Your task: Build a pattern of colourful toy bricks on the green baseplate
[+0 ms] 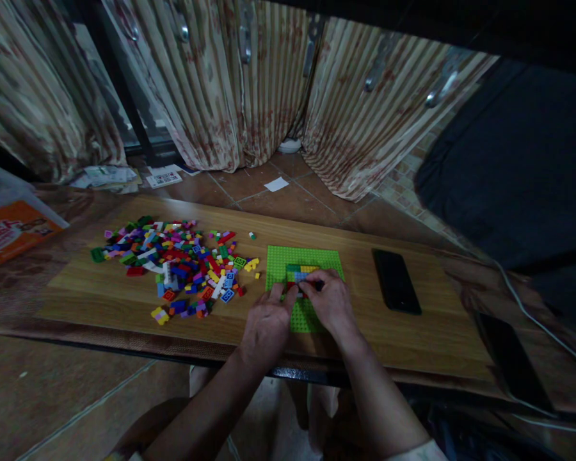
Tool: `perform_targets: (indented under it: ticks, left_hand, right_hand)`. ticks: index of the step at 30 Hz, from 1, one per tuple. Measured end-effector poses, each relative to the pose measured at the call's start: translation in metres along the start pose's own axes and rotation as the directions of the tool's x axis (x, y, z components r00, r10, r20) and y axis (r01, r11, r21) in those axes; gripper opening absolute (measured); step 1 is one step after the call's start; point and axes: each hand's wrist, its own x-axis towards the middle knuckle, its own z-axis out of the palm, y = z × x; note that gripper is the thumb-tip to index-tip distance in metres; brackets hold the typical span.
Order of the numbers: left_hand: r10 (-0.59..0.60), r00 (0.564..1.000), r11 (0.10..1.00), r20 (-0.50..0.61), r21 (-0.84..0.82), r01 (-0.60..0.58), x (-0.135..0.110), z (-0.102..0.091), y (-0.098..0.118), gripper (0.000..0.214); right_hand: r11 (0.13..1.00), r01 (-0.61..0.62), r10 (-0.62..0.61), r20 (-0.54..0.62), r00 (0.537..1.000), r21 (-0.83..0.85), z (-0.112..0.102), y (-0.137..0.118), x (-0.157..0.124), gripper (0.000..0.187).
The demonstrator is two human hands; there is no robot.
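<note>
A green studded baseplate [276, 259] lies on the wooden board, with a low layer of toy bricks [302, 276] in green, yellow, blue and red on its middle. My left hand [267, 320] reaches over the plate's left edge; its bent fingers and thumb touch the near left side of the bricks. From the right, my right hand [333, 299] comes over the plate, thumb and fingertips pinched together against the brick layer. Both sets of fingertips nearly meet there. Whatever small piece sits between them is hidden by the fingers.
A large heap of loose mixed-colour bricks [182, 259] spreads left of the baseplate. A black phone [396, 282] lies to the right, and another dark flat device [511, 358] sits near the right edge. A plastic tub with an orange label [14, 227] stands far left. Striped curtains hang behind.
</note>
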Motion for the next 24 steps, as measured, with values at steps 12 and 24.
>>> perform_targets:
  ticks: [12,24]
  left_hand:
    - [-0.034,0.999,0.993,-0.015,0.11,0.035,0.0,0.008,0.01,0.047]
    - [-0.383,0.886,0.751,-0.26,-0.646,0.136,0.004,-0.018,-0.028,0.033]
  right_hand:
    - [0.986,-0.046,0.051,-0.032,0.998,0.16,0.0,0.002,-0.001,0.018]
    - [0.93,-0.058,0.184,-0.323,0.928,0.362,-0.015,0.0,0.01,0.032]
